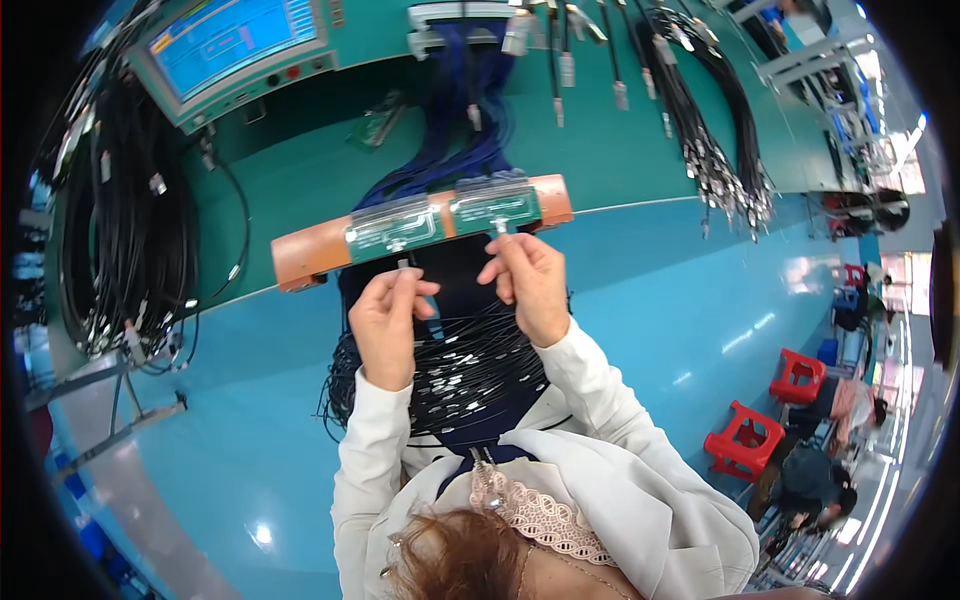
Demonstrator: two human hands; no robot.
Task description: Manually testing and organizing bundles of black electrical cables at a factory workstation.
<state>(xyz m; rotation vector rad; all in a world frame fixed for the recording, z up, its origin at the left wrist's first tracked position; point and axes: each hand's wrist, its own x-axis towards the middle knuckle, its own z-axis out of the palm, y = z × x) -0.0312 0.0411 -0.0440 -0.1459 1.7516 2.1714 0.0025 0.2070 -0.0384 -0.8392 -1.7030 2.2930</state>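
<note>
My left hand [388,322] is closed in a pinch on a small metal cable connector [403,263], just below the left green circuit board [398,232]. My right hand [532,284] pinches another small cable connector [500,228] at the lower edge of the right green circuit board [497,208]. Whether either connector is seated in its board I cannot tell. Both boards sit side by side on an orange-brown bar [305,255] along the bench's near edge. Below my hands, a heap of thin black cables [455,375] with light metal ends lies across my lap.
Dark blue wires [462,120] run from the bar to a white connector block at the back. A screened instrument [235,45] stands back left. Black cable bundles hang at left [130,230] and right [715,130] of the green bench [300,150]. Red stools [745,440] stand at right.
</note>
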